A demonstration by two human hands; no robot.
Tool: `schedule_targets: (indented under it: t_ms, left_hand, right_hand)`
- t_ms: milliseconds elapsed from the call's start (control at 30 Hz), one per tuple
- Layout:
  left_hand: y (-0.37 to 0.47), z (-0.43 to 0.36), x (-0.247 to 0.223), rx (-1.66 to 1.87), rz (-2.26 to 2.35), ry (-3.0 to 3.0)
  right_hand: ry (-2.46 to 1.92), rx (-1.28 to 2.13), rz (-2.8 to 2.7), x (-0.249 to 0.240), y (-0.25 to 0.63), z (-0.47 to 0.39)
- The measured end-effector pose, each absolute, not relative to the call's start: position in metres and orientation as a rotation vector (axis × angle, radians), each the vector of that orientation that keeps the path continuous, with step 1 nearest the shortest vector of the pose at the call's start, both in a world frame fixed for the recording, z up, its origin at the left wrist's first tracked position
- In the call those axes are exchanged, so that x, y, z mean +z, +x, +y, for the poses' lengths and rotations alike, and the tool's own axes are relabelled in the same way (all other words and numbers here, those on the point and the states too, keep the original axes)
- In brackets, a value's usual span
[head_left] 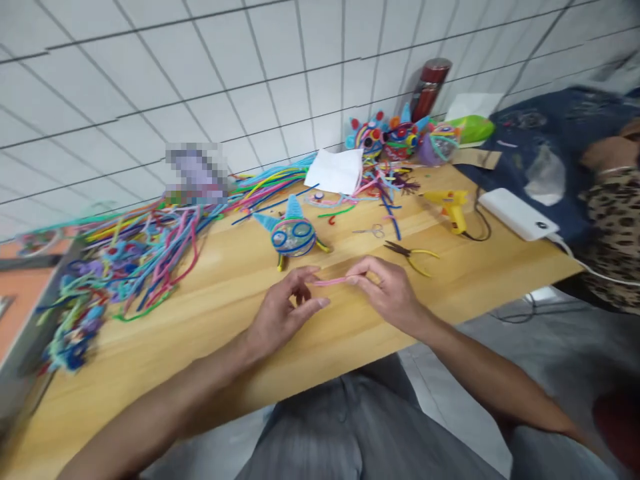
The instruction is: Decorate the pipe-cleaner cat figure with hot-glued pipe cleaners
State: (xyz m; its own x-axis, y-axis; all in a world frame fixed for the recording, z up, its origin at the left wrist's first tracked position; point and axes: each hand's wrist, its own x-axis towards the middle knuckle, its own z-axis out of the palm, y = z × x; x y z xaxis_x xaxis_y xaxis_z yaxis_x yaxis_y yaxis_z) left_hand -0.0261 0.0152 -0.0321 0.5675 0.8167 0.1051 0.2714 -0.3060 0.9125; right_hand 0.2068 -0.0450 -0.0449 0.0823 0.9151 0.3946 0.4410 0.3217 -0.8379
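A short pink pipe cleaner (pixel 331 282) stretches between my hands, low over the wooden table. My right hand (pixel 385 287) pinches its right end between thumb and fingertips. At its left end is my left hand (pixel 287 307), thumb and fingers apart; whether a fingertip touches the pipe cleaner I cannot tell. Just beyond sits a clear ball figure (pixel 293 237) with light blue cone ears, dark blue ring eyes and small dark-and-yellow legs. Pliers with yellow handles (pixel 411 257) lie to the right of my right hand, and small scissors (pixel 371 231) lie farther back.
Bundled pipe cleaners (pixel 170 247) cover the table's left side. Decorated balls (pixel 403 139) and a red thermos (pixel 431 87) stand by the wall. A yellow glue gun (pixel 453 208) and white power bank (pixel 520 213) lie right, near another person's leopard-print sleeve (pixel 613 233).
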Motion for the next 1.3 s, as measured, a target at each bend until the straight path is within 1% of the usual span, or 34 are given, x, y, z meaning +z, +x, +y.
schedule_targets:
  t_ms: [200, 267, 400, 467, 667, 800, 967, 1100, 1300]
  left_hand:
    - [-0.030, 0.017, -0.029, 0.822, 0.860, 2.012]
    - [-0.031, 0.017, -0.028, 0.826, 0.832, 2.028]
    - [-0.032, 0.018, -0.026, 0.817, 0.778, 1.974]
    - [-0.033, 0.018, -0.026, 0.791, 0.745, 1.918]
    - [-0.041, 0.016, -0.032, 0.844, 0.683, 1.856]
    - [-0.048, 0.022, -0.033, 0.791, 0.665, 1.850]
    - [-0.050, 0.032, -0.030, 0.793, 0.759, 1.897]
    - [-0.049, 0.036, -0.031, 0.783, 0.688, 1.906]
    - [-0.053, 0.040, -0.041, 0.759, 0.617, 1.751]
  right_hand:
    - [-1.245, 0.447, -1.618, -0.043, 0.203, -0.045]
    - [-1.227, 0.296, -1.690, -0.042, 0.201, -0.044]
    - [-1.096, -0.150, -1.883, -0.040, 0.200, -0.038]
    - [-1.026, -0.253, -1.954, -0.038, 0.199, -0.034]
    - [-1.007, -0.220, -2.060, -0.030, 0.194, -0.028]
    - [-1.003, -0.196, -2.137, -0.023, 0.194, -0.023]
    - [-1.058, -0.191, -2.192, -0.015, 0.195, -0.016]
    - [-1.042, -0.172, -2.230, -0.012, 0.192, -0.011]
    - [-1.032, 0.015, -2.148, -0.015, 0.185, -0.002]
